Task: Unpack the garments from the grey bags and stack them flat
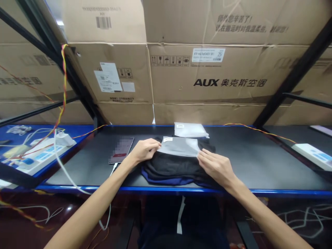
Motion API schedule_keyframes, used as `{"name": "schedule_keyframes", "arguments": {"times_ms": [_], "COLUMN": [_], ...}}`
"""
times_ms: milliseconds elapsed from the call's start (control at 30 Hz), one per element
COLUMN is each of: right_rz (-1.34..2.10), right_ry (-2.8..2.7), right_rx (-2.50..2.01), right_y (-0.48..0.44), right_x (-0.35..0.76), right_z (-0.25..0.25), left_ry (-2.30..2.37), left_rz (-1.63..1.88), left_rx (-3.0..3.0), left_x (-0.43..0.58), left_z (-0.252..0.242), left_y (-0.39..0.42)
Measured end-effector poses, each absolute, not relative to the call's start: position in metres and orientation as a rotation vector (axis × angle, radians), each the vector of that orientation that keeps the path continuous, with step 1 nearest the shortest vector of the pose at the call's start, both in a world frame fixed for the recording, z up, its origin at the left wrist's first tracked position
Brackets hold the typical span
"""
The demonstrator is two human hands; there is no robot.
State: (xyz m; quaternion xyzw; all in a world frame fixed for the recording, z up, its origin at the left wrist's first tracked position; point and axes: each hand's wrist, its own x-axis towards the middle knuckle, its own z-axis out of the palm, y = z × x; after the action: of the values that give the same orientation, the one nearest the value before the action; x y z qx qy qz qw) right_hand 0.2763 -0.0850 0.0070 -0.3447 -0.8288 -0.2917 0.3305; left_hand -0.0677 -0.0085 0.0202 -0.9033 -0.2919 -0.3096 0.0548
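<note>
A translucent plastic bag (180, 146) with a small white label is stretched between my two hands, above a pile of folded dark cloth (176, 166). My left hand (146, 149) pinches the bag's left end. At its right end, my right hand (215, 164) grips the lower corner with closed fingers. The cloth looks black on top, with dark blue fabric (168, 180) showing along the front. Just behind the pile lies a second stack of translucent bags (190, 130), also labelled. Whether anything is inside the held bag, I cannot tell.
A phone (121, 150) on a white charging cable (62, 166) lies left of the cloth on the dark shelf (259, 159). White power strips (44, 155) sit at both sides. Black metal posts (293, 69) and large cardboard (207, 97) stand behind.
</note>
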Motion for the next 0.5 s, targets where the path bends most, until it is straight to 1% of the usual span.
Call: {"name": "schedule_keyframes", "arguments": {"times_ms": [200,300,367,400,500], "right_rz": [-0.640,-0.611,-0.622,-0.627,-0.643], "right_ry": [-2.212,-2.184,-2.168,-2.162,-2.151], "right_rx": [-0.926,-0.924,-0.915,-0.907,-0.868], "right_y": [-0.087,-0.087,-0.087,-0.087,-0.087], "right_x": [0.285,0.278,0.273,0.271,0.267], "right_z": [0.007,0.009,0.011,0.013,0.016], "left_ry": [-1.043,-1.126,-1.059,-0.948,-0.668], "left_rz": [-0.802,-0.948,-1.099,-1.105,-0.938], "left_rx": [-2.679,-2.581,-2.585,-2.654,-2.839], "left_x": [-0.067,-0.057,-0.046,-0.040,-0.023], "left_z": [0.027,0.034,0.038,0.039,0.037], "left_y": [-0.006,-0.017,-0.032,-0.040,-0.061]}}
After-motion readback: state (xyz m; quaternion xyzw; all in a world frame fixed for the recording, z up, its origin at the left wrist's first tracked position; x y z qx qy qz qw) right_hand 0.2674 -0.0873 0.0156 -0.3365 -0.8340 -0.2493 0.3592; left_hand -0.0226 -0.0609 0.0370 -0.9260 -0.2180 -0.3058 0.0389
